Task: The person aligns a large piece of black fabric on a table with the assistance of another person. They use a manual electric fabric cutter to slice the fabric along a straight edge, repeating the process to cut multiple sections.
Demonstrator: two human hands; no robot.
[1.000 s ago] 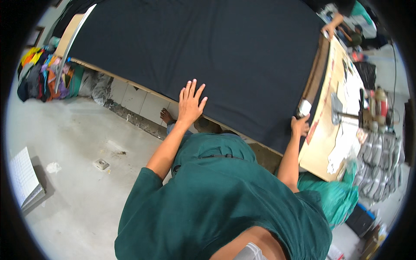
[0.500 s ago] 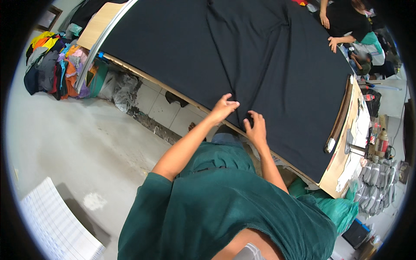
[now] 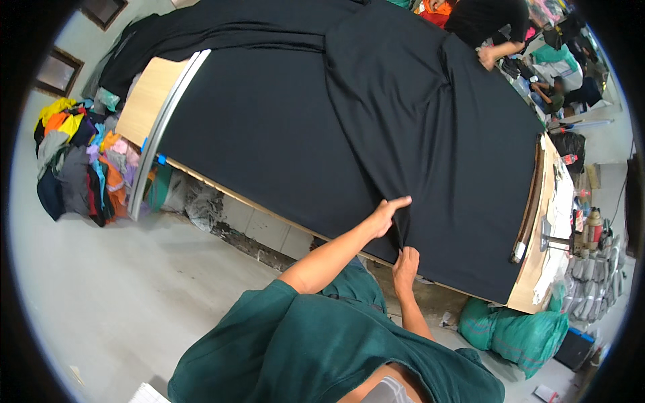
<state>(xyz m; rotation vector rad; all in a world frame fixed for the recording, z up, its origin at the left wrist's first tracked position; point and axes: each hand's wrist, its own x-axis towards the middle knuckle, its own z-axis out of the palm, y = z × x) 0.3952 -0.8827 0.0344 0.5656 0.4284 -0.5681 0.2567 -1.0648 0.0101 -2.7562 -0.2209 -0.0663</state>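
1. Black cloth (image 3: 376,121): large, dark, matte sheet spread over most of a long wooden table (image 3: 144,101). It covers the table from the far end to the near right corner; bare wood shows at the left end and along the right edge.
2. A raised fold runs through the cloth from the far end of the table down toward the near edge, ending at the two hands. To the right of the fold the cloth lies mostly smooth; at the far left it bunches and hangs off the table.
3. Left hand (image 3: 384,213): at the near edge of the table, fingers curled, thumb out, pinching the fold of the cloth.
4. Right hand (image 3: 406,263): just below the left hand, at the table edge, fingers closed on the hanging edge of the same fold. The two hands are close together, not touching.
5. The person wears a green shirt (image 3: 322,349); both forearms are bare.
6. Green sack (image 3: 517,329): on the floor by the near right table corner, full and bulging; contents not visible.
7. Pile of coloured clothes (image 3: 74,161): on the floor to the left of the table, not in any container.
8. Another person's hand (image 3: 485,57) rests on the cloth at the far right side of the table.
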